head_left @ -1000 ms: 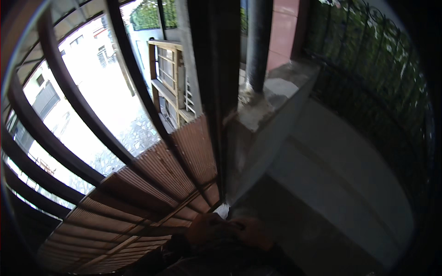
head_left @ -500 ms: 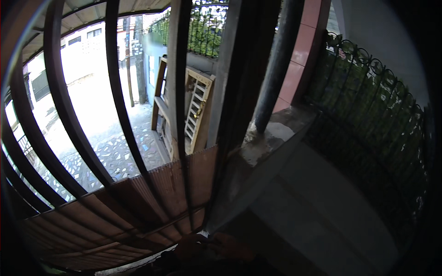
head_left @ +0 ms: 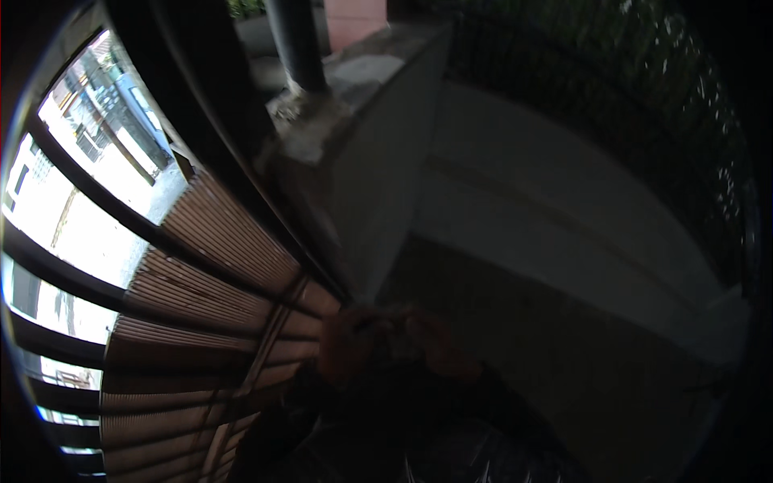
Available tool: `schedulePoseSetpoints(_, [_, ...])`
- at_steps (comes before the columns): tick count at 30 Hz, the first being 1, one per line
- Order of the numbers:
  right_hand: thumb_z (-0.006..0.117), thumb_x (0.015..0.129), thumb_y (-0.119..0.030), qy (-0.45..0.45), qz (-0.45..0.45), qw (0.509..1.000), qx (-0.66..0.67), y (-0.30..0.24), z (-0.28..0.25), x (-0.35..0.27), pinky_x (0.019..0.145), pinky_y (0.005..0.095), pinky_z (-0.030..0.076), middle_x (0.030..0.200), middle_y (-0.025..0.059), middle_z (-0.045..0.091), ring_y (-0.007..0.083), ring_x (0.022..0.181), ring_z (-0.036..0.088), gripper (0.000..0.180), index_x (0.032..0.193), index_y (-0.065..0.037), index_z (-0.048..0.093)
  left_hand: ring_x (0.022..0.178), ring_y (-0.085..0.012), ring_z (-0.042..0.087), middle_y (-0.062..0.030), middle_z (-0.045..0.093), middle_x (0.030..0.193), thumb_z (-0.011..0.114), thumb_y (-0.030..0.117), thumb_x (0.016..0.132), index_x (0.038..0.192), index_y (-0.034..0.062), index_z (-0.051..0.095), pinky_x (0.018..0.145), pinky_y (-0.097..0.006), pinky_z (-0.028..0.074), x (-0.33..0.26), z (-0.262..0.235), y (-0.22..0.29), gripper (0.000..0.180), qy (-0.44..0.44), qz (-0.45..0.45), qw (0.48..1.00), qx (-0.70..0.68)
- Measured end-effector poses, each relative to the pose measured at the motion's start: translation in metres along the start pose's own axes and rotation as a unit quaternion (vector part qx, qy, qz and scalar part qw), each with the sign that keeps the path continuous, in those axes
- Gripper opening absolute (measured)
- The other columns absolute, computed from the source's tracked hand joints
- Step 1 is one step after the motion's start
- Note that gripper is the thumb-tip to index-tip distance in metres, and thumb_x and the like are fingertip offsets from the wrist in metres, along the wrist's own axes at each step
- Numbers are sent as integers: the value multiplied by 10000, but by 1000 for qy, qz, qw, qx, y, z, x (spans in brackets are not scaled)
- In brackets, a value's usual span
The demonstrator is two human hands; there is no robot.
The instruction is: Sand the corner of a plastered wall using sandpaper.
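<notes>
I had both hands low in the middle of the head view, close together, the left hand (head_left: 345, 348) and the right hand (head_left: 439, 346) turned toward each other. A small, dim object (head_left: 395, 327) seemed to lie between them, near the fingertips of both, but it was too dark for me to name its kind. The fingers of each hand looked bent inward; I could not tell how far open they were or whether either hand had hold of the object. Whether it bore any lettering I could not tell either. In the view, the hands showed just below the spot where the brown ridged sheet (head_left: 211, 229) came close to the low wall (head_left: 386, 153). Dark bars (head_left: 153, 233) crossed the sheet, and a pipe (head_left: 296, 48) stood on the wall's top.
</notes>
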State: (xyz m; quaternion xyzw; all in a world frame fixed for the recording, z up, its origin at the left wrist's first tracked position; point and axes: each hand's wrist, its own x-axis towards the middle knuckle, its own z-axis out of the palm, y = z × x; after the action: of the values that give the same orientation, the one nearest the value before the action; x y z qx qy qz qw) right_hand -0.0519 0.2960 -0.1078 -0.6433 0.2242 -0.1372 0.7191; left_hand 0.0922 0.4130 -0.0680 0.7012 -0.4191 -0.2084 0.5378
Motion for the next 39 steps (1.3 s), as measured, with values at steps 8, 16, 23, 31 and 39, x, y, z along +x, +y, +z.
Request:
schedulePoseSetpoints(8, [523, 960, -142, 124, -177, 972, -90, -76, -9, -5, 575, 295, 460, 735, 79, 612, 153, 643, 601, 179, 1040, -4, 604, 832, -200, 698, -103, 682, 877, 769, -28, 707, 1024, -7, 636, 669, -281, 558, 33, 13, 30, 345, 53, 73, 991, -96])
schedulePoseSetpoints(16, [538, 951, -121, 108, -188, 971, -97, -81, -13, 19, 511, 266, 424, 660, 45, 578, 99, 558, 555, 144, 985, 2, 605, 772, -188, 703, -87, 695, 843, 782, -27, 671, 978, 19, 688, 675, -268, 564, 62, -2, 40, 324, 26, 184, 981, 55])
schedulePoseSetpoints(23, [537, 958, -144, -4, -90, 994, 67, -70, -39, 70, 594, 240, 419, 757, 29, 586, 71, 675, 541, 157, 966, -1, 601, 721, -198, 698, -96, 695, 822, 768, -12, 675, 901, 19, 707, 612, -274, 553, 99, -9, 27, 237, 8, 198, 977, 77])
schedulePoseSetpoints(31, [649, 893, -111, -101, -62, 973, 201, -72, -73, 122, 749, 265, 456, 903, 68, 630, 123, 826, 574, 134, 987, -17, 630, 733, -198, 647, -86, 641, 850, 739, -65, 686, 857, 45, 701, 622, -280, 519, 148, -4, 7, 207, -20, 168, 986, 12])
schedulePoseSetpoints(39, [758, 745, -37, -185, -101, 969, 125, -98, -126, 173, 813, 319, 482, 1026, 152, 669, 189, 937, 624, 73, 777, -14, 697, 761, -187, 633, -68, 588, 932, 728, -101, 647, 906, 90, 697, 652, -298, 517, 208, 3, 15, 324, -97, 218, 971, -26])
